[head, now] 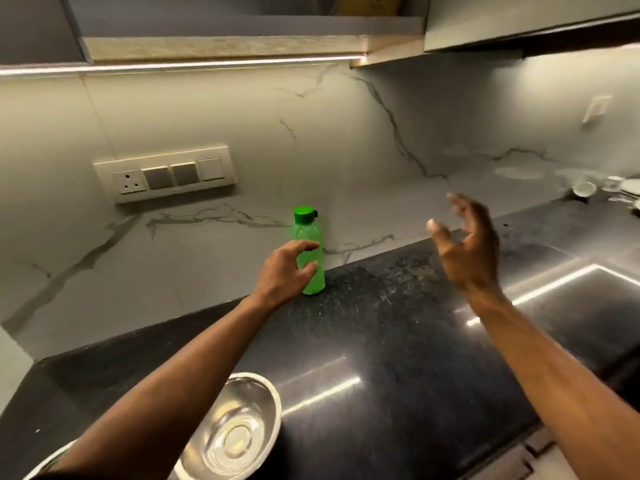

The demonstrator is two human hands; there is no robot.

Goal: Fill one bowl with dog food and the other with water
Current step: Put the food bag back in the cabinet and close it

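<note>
Dark speckled counter (381,341) against a marble wall, green bottle (309,252) standing upright at the back edge. Left hand (284,271) is right at the bottle, fingers spread around its middle, not clearly gripping. Right hand (464,244) hangs open in the air, well apart. Steel bowl (232,431) sits near the front edge.

Warm light comes from a strip lamp (173,65) under the wall cabinet (221,29), washing the marble wall (311,133) evenly. The dark counter (398,341) mirrors the strip as bright streaks of glare, strongest at the right. The steel bowl (235,427) shows soft highlights. The right hand (464,244) is blurred at the fingertips; the dishes (588,188) at far right are soft. Straight edges bow toward the frame corners, a wide-angle distortion.
</note>
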